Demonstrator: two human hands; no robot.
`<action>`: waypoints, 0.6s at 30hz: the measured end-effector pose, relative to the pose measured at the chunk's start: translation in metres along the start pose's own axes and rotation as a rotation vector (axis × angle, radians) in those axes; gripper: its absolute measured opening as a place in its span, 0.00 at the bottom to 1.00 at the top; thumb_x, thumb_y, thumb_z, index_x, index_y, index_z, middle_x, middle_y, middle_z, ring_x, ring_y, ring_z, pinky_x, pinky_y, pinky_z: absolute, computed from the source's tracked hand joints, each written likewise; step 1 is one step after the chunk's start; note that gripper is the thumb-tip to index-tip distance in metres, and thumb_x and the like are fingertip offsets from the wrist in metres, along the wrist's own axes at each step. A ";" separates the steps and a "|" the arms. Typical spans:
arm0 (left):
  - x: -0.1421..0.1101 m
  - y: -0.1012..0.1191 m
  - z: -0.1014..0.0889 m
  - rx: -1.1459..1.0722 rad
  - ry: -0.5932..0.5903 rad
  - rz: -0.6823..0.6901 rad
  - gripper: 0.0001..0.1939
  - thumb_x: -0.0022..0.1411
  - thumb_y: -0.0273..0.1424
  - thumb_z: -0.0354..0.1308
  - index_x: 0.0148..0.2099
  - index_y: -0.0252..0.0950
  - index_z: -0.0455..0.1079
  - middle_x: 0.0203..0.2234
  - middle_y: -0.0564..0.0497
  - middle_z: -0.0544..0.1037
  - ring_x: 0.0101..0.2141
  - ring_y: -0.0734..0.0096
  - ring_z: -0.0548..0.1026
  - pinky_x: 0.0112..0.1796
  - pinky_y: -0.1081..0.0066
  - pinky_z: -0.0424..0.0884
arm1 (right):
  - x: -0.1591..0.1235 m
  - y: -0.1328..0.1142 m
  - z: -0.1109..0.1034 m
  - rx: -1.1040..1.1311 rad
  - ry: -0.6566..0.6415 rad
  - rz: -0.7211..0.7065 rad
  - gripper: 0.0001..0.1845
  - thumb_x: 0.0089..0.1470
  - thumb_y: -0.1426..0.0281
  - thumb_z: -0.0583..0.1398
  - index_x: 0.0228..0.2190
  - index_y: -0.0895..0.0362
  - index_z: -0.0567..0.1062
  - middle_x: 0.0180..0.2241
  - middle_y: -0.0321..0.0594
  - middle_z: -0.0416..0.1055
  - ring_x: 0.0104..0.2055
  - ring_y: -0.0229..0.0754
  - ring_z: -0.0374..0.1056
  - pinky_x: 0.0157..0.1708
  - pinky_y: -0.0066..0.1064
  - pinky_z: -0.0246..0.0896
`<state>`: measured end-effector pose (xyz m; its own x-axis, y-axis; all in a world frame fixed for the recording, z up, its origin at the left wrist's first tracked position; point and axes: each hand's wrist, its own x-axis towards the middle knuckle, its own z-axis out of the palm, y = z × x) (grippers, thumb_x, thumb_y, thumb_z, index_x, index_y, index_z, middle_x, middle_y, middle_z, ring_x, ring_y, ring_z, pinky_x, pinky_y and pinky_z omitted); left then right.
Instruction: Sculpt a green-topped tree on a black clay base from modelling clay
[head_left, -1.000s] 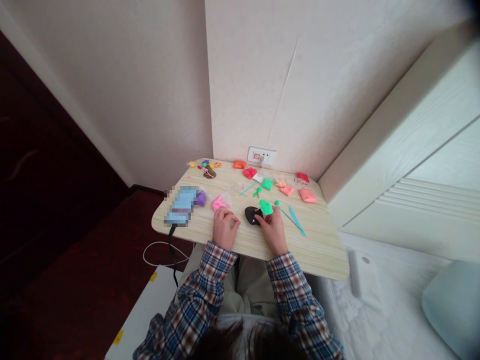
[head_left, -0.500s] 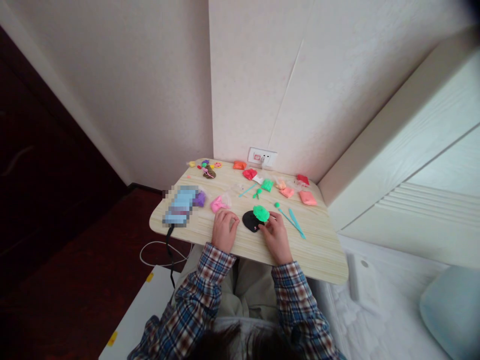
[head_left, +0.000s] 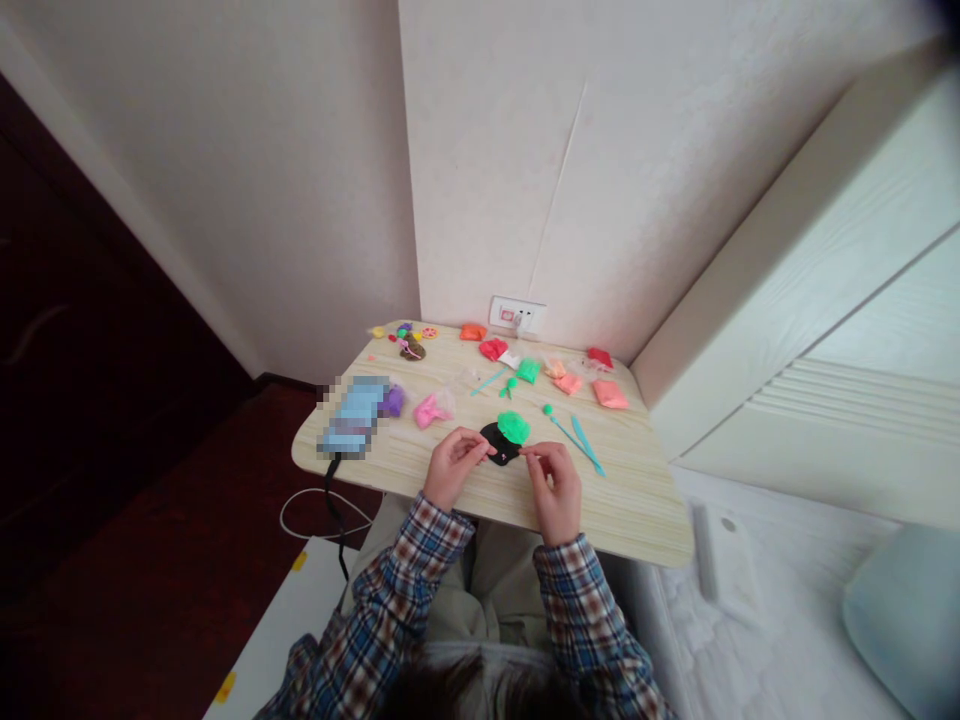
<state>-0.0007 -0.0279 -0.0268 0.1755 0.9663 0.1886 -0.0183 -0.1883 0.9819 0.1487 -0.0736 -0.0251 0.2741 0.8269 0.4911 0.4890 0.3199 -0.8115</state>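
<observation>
A black flat disc (head_left: 501, 455) with a small pink mark lies at the front middle of the table, a bright green clay piece (head_left: 514, 427) with a ruffled edge on its far part. Thumb and fingers of my left hand (head_left: 453, 466) are pinched at the disc's left edge. At its right edge, my right hand (head_left: 556, 490) pinches with thumb and forefinger. Right of the disc are a turquoise stick (head_left: 568, 425) with a green ball on its end and a turquoise clay knife (head_left: 588, 445). Beyond it sits a small green sprout-like shape (head_left: 510, 387).
A pixelated phone-like object (head_left: 356, 415) lies at the left by a purple clay packet (head_left: 391, 402). Pink clay (head_left: 431, 411) is near my left hand. Several clay packets, including orange (head_left: 472, 332) and salmon (head_left: 610, 394), line the back. A brown lump (head_left: 412, 347) sits back left.
My left hand has moved right, from the bare tabletop to the disc's left edge. My right fingers have shifted off the green piece's side to the disc's right edge. The view has shifted slightly.
</observation>
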 end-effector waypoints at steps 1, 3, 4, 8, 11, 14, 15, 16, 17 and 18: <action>0.000 0.000 -0.001 -0.014 -0.007 -0.009 0.09 0.57 0.36 0.56 0.35 0.35 0.65 0.27 0.49 0.79 0.31 0.68 0.78 0.33 0.69 0.73 | -0.001 -0.002 0.000 -0.001 0.014 -0.010 0.11 0.58 0.67 0.53 0.31 0.57 0.73 0.31 0.40 0.68 0.29 0.38 0.62 0.27 0.31 0.59; 0.000 0.001 -0.001 -0.030 -0.032 -0.022 0.09 0.56 0.34 0.57 0.38 0.35 0.65 0.27 0.50 0.79 0.32 0.68 0.78 0.34 0.69 0.73 | -0.003 -0.006 0.000 -0.007 0.026 -0.033 0.10 0.58 0.68 0.53 0.32 0.57 0.73 0.29 0.39 0.67 0.27 0.37 0.61 0.27 0.31 0.58; 0.000 0.002 -0.001 -0.033 -0.051 -0.025 0.10 0.56 0.33 0.58 0.39 0.35 0.65 0.26 0.50 0.78 0.32 0.68 0.78 0.34 0.68 0.73 | -0.004 -0.007 0.000 -0.012 0.020 -0.046 0.09 0.59 0.69 0.53 0.32 0.57 0.73 0.29 0.38 0.67 0.27 0.37 0.60 0.27 0.31 0.58; -0.003 0.008 0.000 -0.030 -0.120 -0.015 0.15 0.54 0.30 0.59 0.46 0.35 0.66 0.25 0.52 0.77 0.31 0.68 0.77 0.37 0.68 0.72 | -0.007 -0.009 0.004 -0.040 -0.077 -0.094 0.09 0.58 0.70 0.53 0.34 0.56 0.73 0.31 0.38 0.67 0.26 0.36 0.60 0.27 0.31 0.59; -0.005 0.011 0.000 -0.021 -0.152 0.010 0.17 0.55 0.29 0.58 0.48 0.35 0.66 0.24 0.53 0.75 0.30 0.69 0.75 0.37 0.68 0.71 | -0.007 -0.008 0.007 -0.064 -0.141 -0.113 0.07 0.57 0.70 0.55 0.35 0.56 0.73 0.32 0.39 0.67 0.28 0.37 0.62 0.28 0.31 0.60; -0.006 0.010 0.000 -0.007 -0.169 0.030 0.19 0.55 0.29 0.58 0.50 0.34 0.64 0.23 0.54 0.73 0.28 0.70 0.74 0.36 0.69 0.71 | -0.007 -0.005 0.008 -0.068 -0.175 -0.128 0.07 0.56 0.70 0.56 0.33 0.56 0.74 0.30 0.39 0.66 0.31 0.39 0.63 0.29 0.31 0.60; -0.007 0.009 0.000 -0.003 -0.169 0.033 0.20 0.55 0.30 0.58 0.51 0.34 0.63 0.23 0.55 0.73 0.28 0.71 0.73 0.35 0.69 0.71 | -0.007 -0.004 0.008 -0.064 -0.184 -0.132 0.07 0.56 0.70 0.56 0.32 0.56 0.74 0.30 0.39 0.66 0.31 0.40 0.64 0.29 0.31 0.60; -0.007 0.008 0.000 0.001 -0.170 0.035 0.21 0.55 0.30 0.58 0.52 0.34 0.61 0.23 0.55 0.72 0.27 0.71 0.73 0.35 0.70 0.71 | -0.007 -0.004 0.008 -0.060 -0.190 -0.134 0.07 0.56 0.70 0.56 0.32 0.56 0.74 0.30 0.39 0.66 0.31 0.40 0.63 0.29 0.31 0.60; -0.007 0.008 -0.001 0.005 -0.172 0.035 0.22 0.55 0.30 0.58 0.52 0.34 0.61 0.22 0.55 0.72 0.27 0.71 0.73 0.34 0.70 0.71 | -0.007 -0.004 0.008 -0.054 -0.195 -0.136 0.07 0.56 0.70 0.56 0.31 0.56 0.74 0.31 0.39 0.66 0.31 0.39 0.63 0.29 0.31 0.60; -0.007 0.007 -0.001 0.010 -0.177 0.034 0.22 0.55 0.30 0.58 0.52 0.33 0.60 0.22 0.56 0.72 0.26 0.72 0.72 0.34 0.70 0.71 | -0.007 -0.003 0.008 -0.047 -0.199 -0.136 0.07 0.57 0.70 0.56 0.31 0.56 0.74 0.31 0.39 0.66 0.30 0.39 0.63 0.28 0.31 0.60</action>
<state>-0.0032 -0.0363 -0.0214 0.3454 0.9135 0.2150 -0.0174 -0.2228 0.9747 0.1387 -0.0766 -0.0282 0.0367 0.8539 0.5192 0.5498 0.4166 -0.7240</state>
